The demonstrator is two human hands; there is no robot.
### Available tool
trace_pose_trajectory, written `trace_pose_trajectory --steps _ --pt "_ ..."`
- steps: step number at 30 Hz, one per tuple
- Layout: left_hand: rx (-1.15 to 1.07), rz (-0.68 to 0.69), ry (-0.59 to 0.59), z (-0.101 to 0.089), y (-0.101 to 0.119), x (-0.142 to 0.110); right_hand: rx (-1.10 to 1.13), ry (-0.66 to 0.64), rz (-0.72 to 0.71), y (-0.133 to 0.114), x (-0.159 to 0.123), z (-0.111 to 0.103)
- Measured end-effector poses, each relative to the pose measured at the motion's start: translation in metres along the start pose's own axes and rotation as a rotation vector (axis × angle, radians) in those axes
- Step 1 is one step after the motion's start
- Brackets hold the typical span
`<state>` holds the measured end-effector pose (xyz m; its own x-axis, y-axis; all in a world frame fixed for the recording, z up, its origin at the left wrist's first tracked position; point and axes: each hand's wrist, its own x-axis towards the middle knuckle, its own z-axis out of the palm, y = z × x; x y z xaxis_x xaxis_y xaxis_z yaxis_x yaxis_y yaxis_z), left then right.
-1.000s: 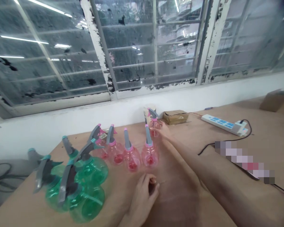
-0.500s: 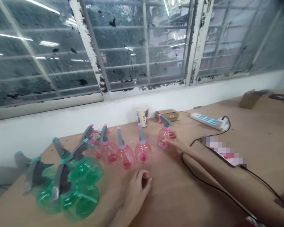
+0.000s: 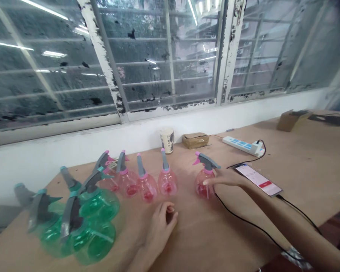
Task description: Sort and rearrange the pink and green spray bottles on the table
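My right hand [image 3: 226, 177] grips a pink spray bottle [image 3: 204, 186] from its right side, thumb across the front of the round body. This bottle stands upright, or nearly so, with its grey and pink trigger head towards the upper left. I cannot tell whether its base touches the table. My left hand [image 3: 162, 226] rests on the table with loosely curled fingers, thumb apart, and nothing visible in it. Just beyond it are a pink spray bottle [image 3: 167, 182] and another pink spray bottle [image 3: 147, 188] in a row of several. Green spray bottles [image 3: 95, 241] are grouped to its left.
Along the wall stand a paper cup [image 3: 167, 140] and a small cardboard box [image 3: 195, 140]. A power strip [image 3: 242, 145] lies at the back right. A phone [image 3: 257, 179] with a black cable [image 3: 243, 219] lies beside my right forearm. Another box [image 3: 293, 120] is farther right.
My right hand has brought the held pink spray bottle nearer to me and slightly right, turning its head. My left hand stays beside the row. The view has shifted slightly.
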<state>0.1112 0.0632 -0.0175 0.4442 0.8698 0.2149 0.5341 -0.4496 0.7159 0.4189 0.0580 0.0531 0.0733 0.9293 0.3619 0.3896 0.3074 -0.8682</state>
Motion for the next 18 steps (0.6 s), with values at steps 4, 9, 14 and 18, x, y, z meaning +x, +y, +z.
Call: trace_pose_trajectory --steps 4,9,14,18 --pt "0.009 0.001 -0.013 0.0 0.001 -0.001 0.117 -0.063 0.102 0.004 0.013 0.015" --pt "0.003 0.002 0.003 0.002 -0.001 -0.002 0.116 -0.047 0.105 0.006 0.022 0.026" --pt "0.007 -0.006 -0.007 0.002 0.0 -0.002 0.115 0.074 0.075 0.003 0.024 0.033" --pt "-0.004 -0.005 -0.011 0.0 0.003 -0.002 0.17 0.134 0.066 -0.001 0.02 0.04"
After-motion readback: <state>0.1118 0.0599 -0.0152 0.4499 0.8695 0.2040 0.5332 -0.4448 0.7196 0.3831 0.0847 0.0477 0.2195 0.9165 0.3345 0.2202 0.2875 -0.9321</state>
